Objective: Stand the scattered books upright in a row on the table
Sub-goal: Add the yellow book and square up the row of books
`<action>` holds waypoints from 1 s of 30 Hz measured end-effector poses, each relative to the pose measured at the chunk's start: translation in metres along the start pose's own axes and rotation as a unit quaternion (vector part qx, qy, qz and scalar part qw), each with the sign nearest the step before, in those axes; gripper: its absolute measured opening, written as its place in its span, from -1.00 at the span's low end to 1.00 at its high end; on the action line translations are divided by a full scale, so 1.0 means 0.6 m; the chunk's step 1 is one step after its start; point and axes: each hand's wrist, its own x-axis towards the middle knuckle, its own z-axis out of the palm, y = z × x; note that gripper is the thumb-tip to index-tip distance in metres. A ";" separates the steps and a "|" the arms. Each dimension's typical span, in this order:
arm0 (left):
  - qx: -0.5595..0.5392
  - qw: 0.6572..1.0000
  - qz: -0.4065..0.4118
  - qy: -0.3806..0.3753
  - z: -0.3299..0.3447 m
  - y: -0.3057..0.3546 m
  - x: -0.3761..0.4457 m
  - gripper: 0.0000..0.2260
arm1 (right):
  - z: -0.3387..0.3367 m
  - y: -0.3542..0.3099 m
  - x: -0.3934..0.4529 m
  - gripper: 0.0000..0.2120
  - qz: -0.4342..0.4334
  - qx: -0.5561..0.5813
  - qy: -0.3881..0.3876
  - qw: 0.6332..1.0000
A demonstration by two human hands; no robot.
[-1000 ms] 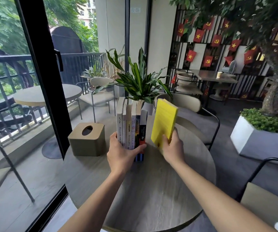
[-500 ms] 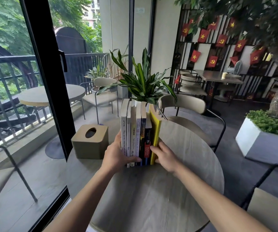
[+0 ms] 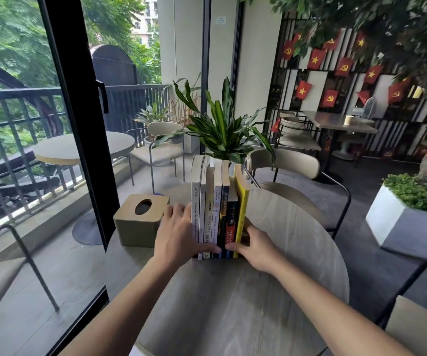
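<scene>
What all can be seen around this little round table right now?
round table: one, pale wood grain, in front of the person
row of books: seven or so, upright, white, cream and dark spines, mid-table
yellow book: one, at the row's right end
tissue box: one, tan, left of the row
potted plant: one, green leaves, behind the books
chair: one, beige, across the table
red flags: many, on the far black partition
left hand: one, flat against the row's left side, thumb across the spines
right hand: one, pressed against the yellow book's lower end
</scene>
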 end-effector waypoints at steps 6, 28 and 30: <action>0.086 0.994 -0.017 -0.061 -0.046 -0.007 0.009 0.24 | 0.001 0.000 0.002 -0.44 -0.003 0.006 -0.003 1.000; -0.129 0.989 0.045 -0.054 -0.040 -0.008 0.014 -0.25 | -0.012 -0.014 -0.007 -0.47 0.005 0.008 -0.033 0.999; -0.124 0.990 0.038 -0.053 -0.039 -0.009 0.016 -0.28 | -0.011 -0.014 -0.006 -0.48 0.007 0.005 -0.031 0.999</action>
